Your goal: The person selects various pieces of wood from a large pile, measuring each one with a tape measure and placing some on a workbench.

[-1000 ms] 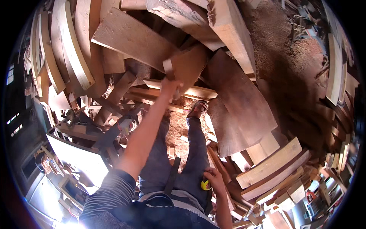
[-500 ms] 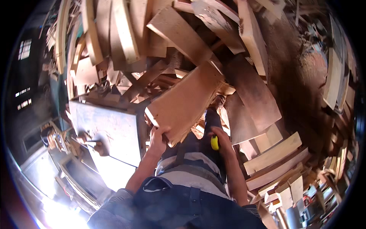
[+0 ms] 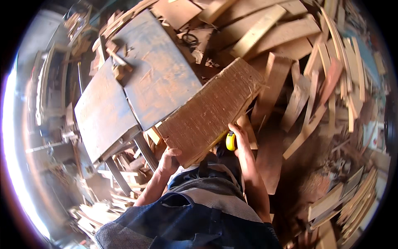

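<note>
One large blue-grey bench [image 3: 145,83] is seen at the left, with scrap wood piled around it in a heap too dense to be counted. One rough wooden board [image 3: 211,110] is held tilted before the body, its far corner just beside the bench. Its near edge is gripped by the left hand [image 3: 169,159]; its right side is steadied by the right hand [image 3: 239,139], in which one small yellow object [image 3: 230,141] is also clasped.

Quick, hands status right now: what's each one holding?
Left hand: closed on the near end of the rough wooden board.
Right hand: holding the same board's edge, with a yellow object in its grip.
</note>
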A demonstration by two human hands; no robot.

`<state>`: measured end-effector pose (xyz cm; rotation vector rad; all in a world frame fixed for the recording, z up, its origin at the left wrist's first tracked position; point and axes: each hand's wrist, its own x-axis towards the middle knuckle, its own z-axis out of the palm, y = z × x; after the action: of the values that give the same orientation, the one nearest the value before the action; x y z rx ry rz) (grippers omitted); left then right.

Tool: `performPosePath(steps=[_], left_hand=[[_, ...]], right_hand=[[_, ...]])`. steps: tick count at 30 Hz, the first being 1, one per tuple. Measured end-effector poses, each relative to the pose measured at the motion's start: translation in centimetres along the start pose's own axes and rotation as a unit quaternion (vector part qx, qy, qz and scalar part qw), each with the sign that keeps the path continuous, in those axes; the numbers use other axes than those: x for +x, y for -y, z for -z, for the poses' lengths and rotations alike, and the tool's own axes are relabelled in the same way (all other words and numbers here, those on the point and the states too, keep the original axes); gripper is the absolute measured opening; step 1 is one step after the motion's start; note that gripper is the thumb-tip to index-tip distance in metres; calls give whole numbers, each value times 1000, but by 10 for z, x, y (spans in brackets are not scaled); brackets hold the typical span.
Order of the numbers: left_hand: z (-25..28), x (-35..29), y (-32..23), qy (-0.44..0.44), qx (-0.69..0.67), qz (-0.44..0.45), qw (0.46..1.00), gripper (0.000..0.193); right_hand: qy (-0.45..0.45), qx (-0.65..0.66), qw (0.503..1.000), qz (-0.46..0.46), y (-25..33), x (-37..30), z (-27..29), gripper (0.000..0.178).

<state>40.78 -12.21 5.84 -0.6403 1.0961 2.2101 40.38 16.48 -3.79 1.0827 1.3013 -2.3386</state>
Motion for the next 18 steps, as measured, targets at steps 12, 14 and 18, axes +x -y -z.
performPosePath(steps=[12, 14, 18], left_hand=[[196, 37, -31, -162, -109, -91, 977, 28], [216, 48, -43, -189, -65, -82, 976, 32], [216, 45, -53, -240, 119, -152, 951, 43]], right_hand=[[62, -138, 986, -76, -35, 10, -124, 51], [75, -100, 983, -136, -46, -9, -119, 45], [94, -70, 981, -152, -54, -34, -111, 46]])
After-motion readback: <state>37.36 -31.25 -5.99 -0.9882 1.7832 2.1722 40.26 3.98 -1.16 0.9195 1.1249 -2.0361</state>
